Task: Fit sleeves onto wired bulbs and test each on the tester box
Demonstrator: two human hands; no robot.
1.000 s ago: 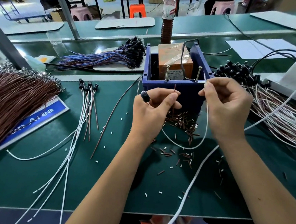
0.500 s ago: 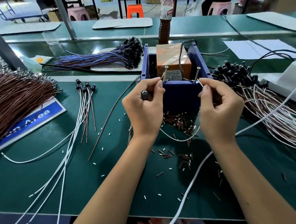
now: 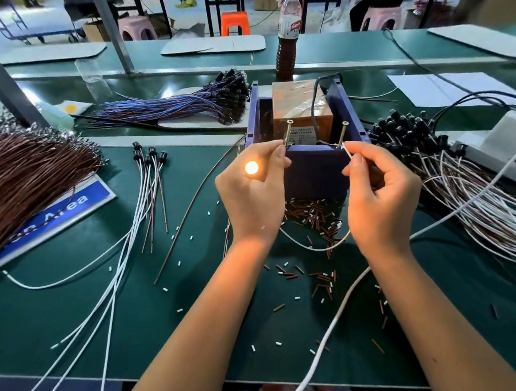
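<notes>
bulb (image 3: 251,167) lit in my left hand (image 3: 252,192), fingers pinching one lead on the left screw (image 3: 287,132); right hand (image 3: 378,197) pinches white wire (image 3: 348,153) at right screw (image 3: 343,133) of near tester box (image 3: 313,168). light, floppy, fragile; hold wires near the tips.

Background stuff: a plastic bottle (image 3: 288,32) of brown liquid stands behind the box on the green worktop (image 3: 180,327), white paper sheet (image 3: 447,89) off to the right, blue sign (image 3: 57,215) at left, orange stool (image 3: 235,22) and pink stools (image 3: 137,29) further back.
</notes>
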